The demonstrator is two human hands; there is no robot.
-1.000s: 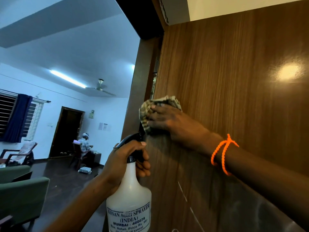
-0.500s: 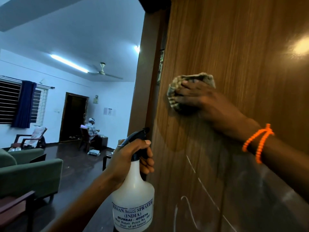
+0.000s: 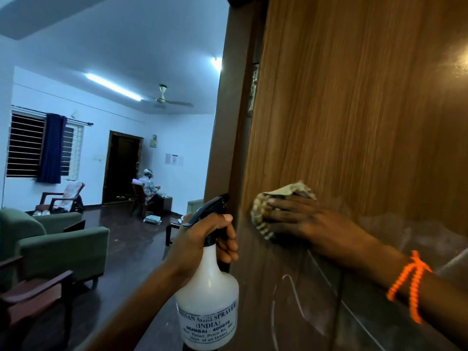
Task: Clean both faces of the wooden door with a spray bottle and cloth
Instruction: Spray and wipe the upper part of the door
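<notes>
The wooden door (image 3: 354,110) fills the right half of the view, its face close to me. A checked cloth (image 3: 263,206) lies flat against the door near its hinge edge, and my right hand (image 3: 306,221) presses it there with fingers spread over it. An orange cord is tied round that wrist. My left hand (image 3: 202,239) grips the neck of a white spray bottle (image 3: 209,300) with a black trigger head, held upright beside the door's edge. White streaks mark the door's lower part.
A metal hinge (image 3: 254,89) joins the door to the dark frame (image 3: 228,138). Beyond the doorway lie a green sofa (image 3: 63,239), wooden chairs (image 3: 33,297) and a dark floor. A person (image 3: 149,188) sits far back by another doorway.
My right hand has slid the cloth down the door face, toward the level of the spray bottle. The left hand keeps the bottle in about the same place.
</notes>
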